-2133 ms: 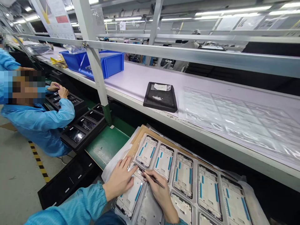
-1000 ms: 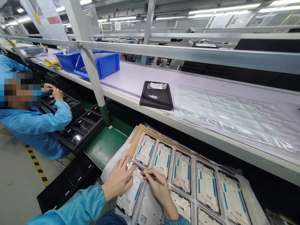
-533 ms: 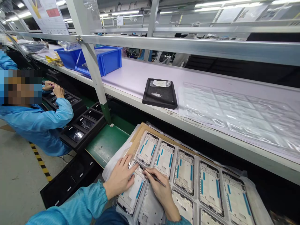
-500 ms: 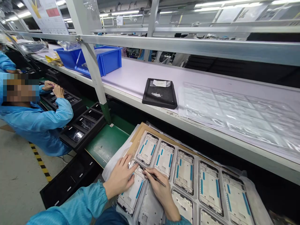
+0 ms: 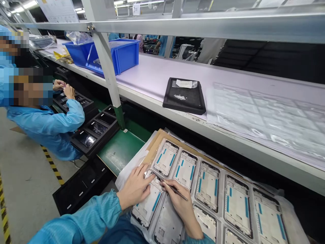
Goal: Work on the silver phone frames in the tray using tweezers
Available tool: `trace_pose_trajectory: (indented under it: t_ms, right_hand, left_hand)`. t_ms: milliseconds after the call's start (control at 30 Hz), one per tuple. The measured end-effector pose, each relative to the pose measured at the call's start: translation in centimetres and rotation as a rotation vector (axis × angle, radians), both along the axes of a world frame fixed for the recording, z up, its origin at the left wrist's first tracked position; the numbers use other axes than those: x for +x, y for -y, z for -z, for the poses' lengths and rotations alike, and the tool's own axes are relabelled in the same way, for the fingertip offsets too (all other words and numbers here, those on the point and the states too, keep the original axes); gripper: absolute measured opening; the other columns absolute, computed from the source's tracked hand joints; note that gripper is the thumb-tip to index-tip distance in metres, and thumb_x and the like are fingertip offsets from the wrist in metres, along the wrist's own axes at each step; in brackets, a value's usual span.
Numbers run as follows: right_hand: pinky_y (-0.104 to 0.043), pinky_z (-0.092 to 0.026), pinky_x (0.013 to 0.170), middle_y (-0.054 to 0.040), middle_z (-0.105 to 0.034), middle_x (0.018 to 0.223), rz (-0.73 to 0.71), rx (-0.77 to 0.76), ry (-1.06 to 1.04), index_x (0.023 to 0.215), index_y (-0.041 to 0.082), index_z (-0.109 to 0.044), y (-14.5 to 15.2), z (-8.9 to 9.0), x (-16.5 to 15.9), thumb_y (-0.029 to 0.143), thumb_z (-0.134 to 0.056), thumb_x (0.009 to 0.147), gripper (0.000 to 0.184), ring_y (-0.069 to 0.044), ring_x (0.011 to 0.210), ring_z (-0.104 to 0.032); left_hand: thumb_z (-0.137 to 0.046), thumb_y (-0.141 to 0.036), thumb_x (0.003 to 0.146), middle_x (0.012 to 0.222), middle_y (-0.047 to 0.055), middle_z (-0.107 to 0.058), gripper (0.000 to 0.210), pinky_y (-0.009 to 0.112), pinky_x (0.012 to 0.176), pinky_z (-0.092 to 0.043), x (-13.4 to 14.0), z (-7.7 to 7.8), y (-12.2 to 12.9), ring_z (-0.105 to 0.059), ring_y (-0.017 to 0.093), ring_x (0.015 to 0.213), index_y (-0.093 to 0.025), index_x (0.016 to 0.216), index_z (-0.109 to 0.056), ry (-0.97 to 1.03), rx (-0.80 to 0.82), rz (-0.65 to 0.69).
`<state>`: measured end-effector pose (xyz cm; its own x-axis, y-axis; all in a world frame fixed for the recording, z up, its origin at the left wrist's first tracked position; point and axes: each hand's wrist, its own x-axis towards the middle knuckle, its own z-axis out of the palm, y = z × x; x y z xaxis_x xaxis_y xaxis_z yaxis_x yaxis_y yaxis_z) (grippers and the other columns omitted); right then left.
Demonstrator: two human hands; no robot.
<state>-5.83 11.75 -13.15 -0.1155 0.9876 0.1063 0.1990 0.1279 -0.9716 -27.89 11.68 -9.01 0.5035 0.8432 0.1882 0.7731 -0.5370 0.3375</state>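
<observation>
A phone middle frame (image 5: 147, 209) with blue strips lies in the front left pocket of a clear plastic tray (image 5: 221, 189). My left hand (image 5: 134, 188) rests over its upper left side, fingers apart, the index fingertip touching the frame near its top edge. Pinched in my right hand (image 5: 181, 201) is a thin dark tool that looks like tweezers (image 5: 179, 194). Its tip meets the top right part of the same frame, close to my left index finger; the fingers partly hide it. More frames of this kind, such as the one behind (image 5: 166, 158), fill other pockets.
On the white shelf (image 5: 149, 73) lie a black foam tray (image 5: 169, 103) with small white pieces (image 5: 179, 97) and clear plastic sheeting (image 5: 261, 112). Blue bins (image 5: 127, 56) stand beyond a metal post (image 5: 108, 64). A co-worker (image 5: 50, 118) sits left, near black trays (image 5: 86, 149).
The whole view has shifted, so everything sits a little further right. Both hands stay at the same frame, and the tool remains at its top edge.
</observation>
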Motion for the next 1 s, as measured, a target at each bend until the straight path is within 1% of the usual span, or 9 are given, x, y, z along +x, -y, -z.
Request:
trace_pose_trajectory:
  t_ms: [100,267,433,533,633,767,1000]
  right_hand:
    - [-0.030,-0.065,0.070,-0.0081,-0.078,0.094,0.005,0.005,0.008,0.091,0.022,-0.078,0.0,0.0,-0.1,0.046,-0.067,0.093,0.027,-0.024,0.081,-0.076]
    - [-0.030,-0.064,0.073,-0.0074,-0.078,0.094,0.018,0.018,0.042,0.091,0.023,-0.078,0.1,-0.3,-0.2,0.045,-0.067,0.094,0.025,-0.022,0.080,-0.075]
    - [-0.030,-0.063,0.076,-0.0062,-0.079,0.092,0.034,0.039,0.068,0.089,0.024,-0.078,0.3,-0.8,-0.3,0.044,-0.068,0.093,0.023,-0.023,0.082,-0.075]
    - [-0.029,-0.063,0.074,-0.0055,-0.078,0.088,0.059,0.067,0.068,0.088,0.023,-0.077,0.4,-0.9,-0.4,0.043,-0.067,0.094,0.022,-0.022,0.078,-0.075]
    - [-0.029,-0.064,0.071,-0.0059,-0.079,0.088,0.067,0.099,0.066,0.088,0.022,-0.076,0.4,-0.9,-0.4,0.042,-0.067,0.094,0.023,-0.022,0.079,-0.076]
    - [-0.027,-0.064,0.073,-0.0043,-0.079,0.089,0.075,0.148,0.089,0.088,0.023,-0.076,0.4,-0.9,-0.3,0.040,-0.068,0.093,0.019,-0.022,0.079,-0.076]
    - [-0.027,-0.061,0.074,-0.0042,-0.079,0.085,0.153,0.221,0.141,0.084,0.023,-0.076,0.8,-1.7,-0.5,0.037,-0.070,0.091,0.017,-0.021,0.078,-0.076]
  left_hand:
    - [-0.058,-0.013,0.085,0.151,0.020,-0.038,0.048,0.054,0.109,-0.042,0.0,0.1,0.0,-0.038,0.037,0.140,-0.019,0.133,-0.056,0.001,0.010,0.003]
    - [-0.059,-0.015,0.085,0.149,0.021,-0.041,0.049,0.053,0.108,-0.043,0.0,0.0,0.0,-0.040,0.037,0.138,-0.019,0.133,-0.056,-0.015,0.017,0.002]
    - [-0.057,-0.019,0.089,0.150,0.020,-0.043,0.046,0.052,0.105,-0.043,0.2,-0.2,0.0,-0.042,0.037,0.137,-0.020,0.134,-0.056,-0.074,0.016,-0.013]
    - [-0.058,-0.022,0.091,0.150,0.020,-0.044,0.046,0.052,0.103,-0.043,0.4,-0.2,0.0,-0.042,0.037,0.137,-0.021,0.137,-0.054,-0.133,0.017,-0.025]
    - [-0.059,-0.025,0.093,0.149,0.020,-0.044,0.047,0.051,0.104,-0.042,0.6,-0.2,-0.1,-0.042,0.037,0.138,-0.022,0.139,-0.052,-0.173,0.027,-0.020]
    - [-0.059,-0.030,0.095,0.149,0.021,-0.045,0.047,0.050,0.104,-0.042,0.7,-0.2,-0.2,-0.043,0.038,0.137,-0.022,0.140,-0.051,-0.205,0.034,-0.014]
    - [-0.059,-0.032,0.095,0.149,0.026,-0.044,0.051,0.053,0.103,-0.041,1.0,-0.2,-0.1,-0.042,0.042,0.138,-0.019,0.143,-0.047,-0.260,0.005,0.004]
